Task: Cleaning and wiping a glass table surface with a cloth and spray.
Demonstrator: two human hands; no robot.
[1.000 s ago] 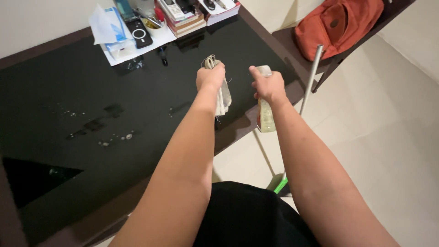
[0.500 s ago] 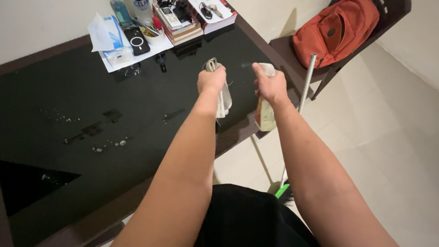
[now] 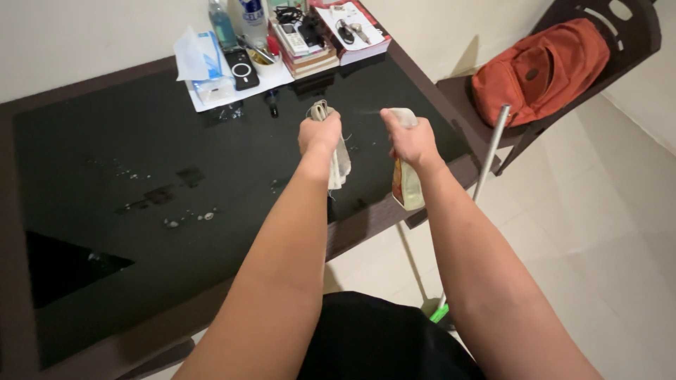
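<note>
The right hand (image 3: 415,141) gripped a spray bottle (image 3: 407,184), finger on its trigger, apparently mid-spray toward 11 o'clock over the black table (image 3: 105,141), while the left hand (image 3: 320,134) clenched a cloth (image 3: 341,160).

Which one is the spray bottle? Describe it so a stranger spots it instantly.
Start at the black glass table and go to its near right corner. There the right hand grips a clear spray bottle of yellowish liquid. The left hand beside it holds a pale cloth.

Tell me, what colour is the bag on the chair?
The bag is orange-red, resting on a dark brown chair; the head view shows it best.
</note>
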